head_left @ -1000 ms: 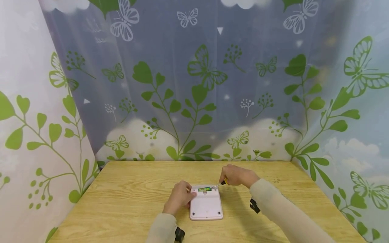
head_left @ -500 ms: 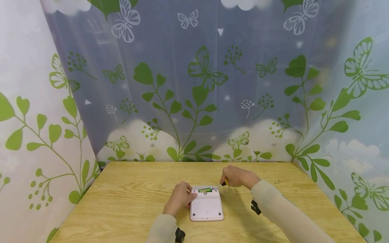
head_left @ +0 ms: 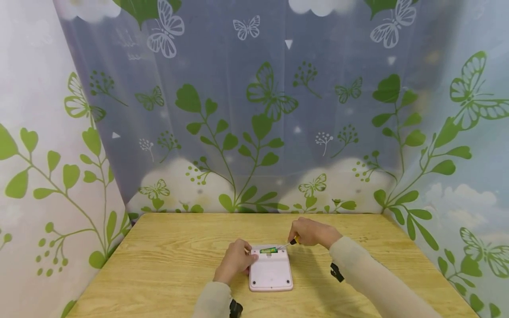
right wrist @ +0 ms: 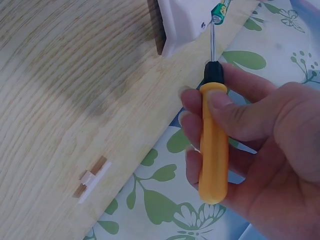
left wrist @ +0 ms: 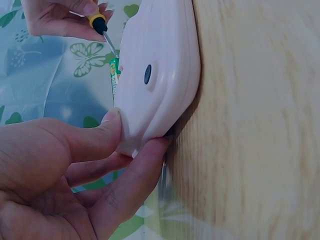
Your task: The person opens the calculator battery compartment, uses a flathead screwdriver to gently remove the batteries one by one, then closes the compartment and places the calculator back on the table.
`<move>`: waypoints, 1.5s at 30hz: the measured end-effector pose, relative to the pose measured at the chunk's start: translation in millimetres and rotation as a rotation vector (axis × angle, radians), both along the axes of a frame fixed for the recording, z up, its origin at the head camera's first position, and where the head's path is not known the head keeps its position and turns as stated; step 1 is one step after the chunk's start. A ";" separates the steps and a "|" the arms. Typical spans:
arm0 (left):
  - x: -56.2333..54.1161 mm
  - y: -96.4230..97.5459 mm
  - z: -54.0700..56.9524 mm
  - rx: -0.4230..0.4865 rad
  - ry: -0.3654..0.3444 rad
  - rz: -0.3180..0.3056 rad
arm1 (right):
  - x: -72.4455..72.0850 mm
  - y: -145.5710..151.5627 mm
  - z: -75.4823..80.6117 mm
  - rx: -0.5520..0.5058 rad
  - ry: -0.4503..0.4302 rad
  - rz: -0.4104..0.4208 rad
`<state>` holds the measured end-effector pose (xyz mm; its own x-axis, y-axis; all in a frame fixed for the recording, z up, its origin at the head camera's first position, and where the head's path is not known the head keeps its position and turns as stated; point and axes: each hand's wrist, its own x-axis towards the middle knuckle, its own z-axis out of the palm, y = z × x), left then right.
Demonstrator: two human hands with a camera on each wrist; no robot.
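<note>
Pale pink device: lies on the tabletop (head_left: 179, 260), dark round spots (head_left: 288, 281) at its corners; a recess runs along its far edge.
Green battery (head_left: 268, 250): in the device's recess, the end nearer the screwdriver raised.
Yellow-handled screwdriver (right wrist: 214, 145): beyond the device's far right corner, shaft slanting in so its tip meets the battery's raised end.
Left hand (head_left: 234, 260): pinches the device's left edge near the far corner, thumb on top.
Right hand (head_left: 310, 231): grips the screwdriver, fingers wrapped about its handle.
Small pale piece (right wrist: 94, 181): on the tabletop, well apart from the device.
</note>
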<state>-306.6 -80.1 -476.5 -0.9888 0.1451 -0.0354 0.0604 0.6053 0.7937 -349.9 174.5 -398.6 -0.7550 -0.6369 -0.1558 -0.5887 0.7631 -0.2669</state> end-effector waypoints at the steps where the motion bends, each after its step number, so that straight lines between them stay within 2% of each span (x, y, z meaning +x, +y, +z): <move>1: 0.0 0.1 0.0 -0.002 0.000 0.001 | -0.1 0.7 -0.4 0.002 0.006 0.003; 11: -0.8 -0.2 -0.9 0.006 0.004 -0.002 | -0.2 5.0 -3.1 0.029 0.052 0.031; 21: -1.9 -0.1 -0.4 0.012 0.007 0.004 | 4.0 13.0 9.3 0.040 -0.004 -0.033; 30: -2.0 -0.1 1.0 -0.004 0.007 0.011 | 0.9 37.8 15.9 0.039 -0.028 -0.075; 39: 0.5 0.1 1.4 0.005 0.004 0.006 | -2.1 66.1 11.1 0.051 -0.047 -0.122; 45: 0.9 0.2 1.3 0.004 0.007 0.004 | -1.3 83.6 11.8 0.061 -0.024 -0.115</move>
<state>-305.7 -79.9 -475.2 -0.9896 0.1410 -0.0282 0.0632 0.6025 0.7956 -351.2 258.1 -386.8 -0.8182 -0.5351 -0.2103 -0.4903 0.8404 -0.2307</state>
